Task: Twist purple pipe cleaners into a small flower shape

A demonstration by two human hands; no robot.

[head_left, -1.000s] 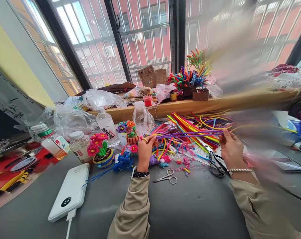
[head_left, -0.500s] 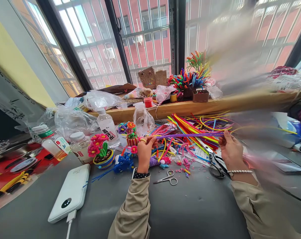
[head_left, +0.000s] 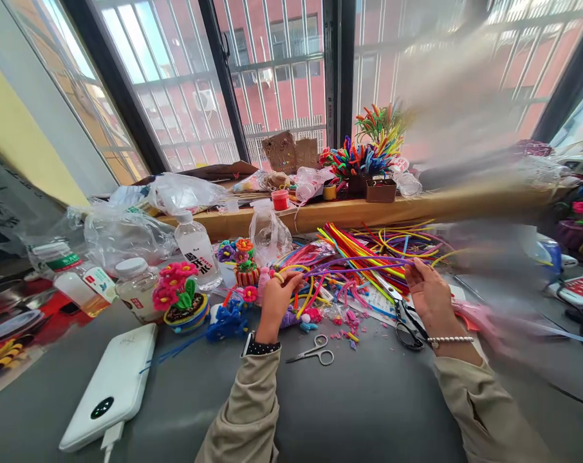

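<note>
Purple pipe cleaners (head_left: 352, 264) stretch across between my hands, above the heap of coloured stems. My left hand (head_left: 279, 292) pinches their left end. At the other end my right hand (head_left: 429, 289) has thumb and fingers closed on the tips, palm partly showing. The strands bow slightly and stand a little apart. Below my left hand lie small silver scissors (head_left: 315, 350). Larger black-handled scissors (head_left: 407, 325) rest just left of my right wrist. A blue pipe-cleaner bundle (head_left: 228, 318) sits left of my left hand.
Loose pipe cleaners (head_left: 369, 247) spread behind my hands. At left stand a pink flower pot (head_left: 188, 315), a water bottle (head_left: 197, 251), a jar (head_left: 137, 289) and a white power bank (head_left: 112, 386) with its cable. A ledge (head_left: 224, 224) runs along the back. The right side is blurred.
My hands have come slightly closer together. The purple pipe cleaners, pulled straight before, now bow and separate a little. The view has shifted slightly to the right.
</note>
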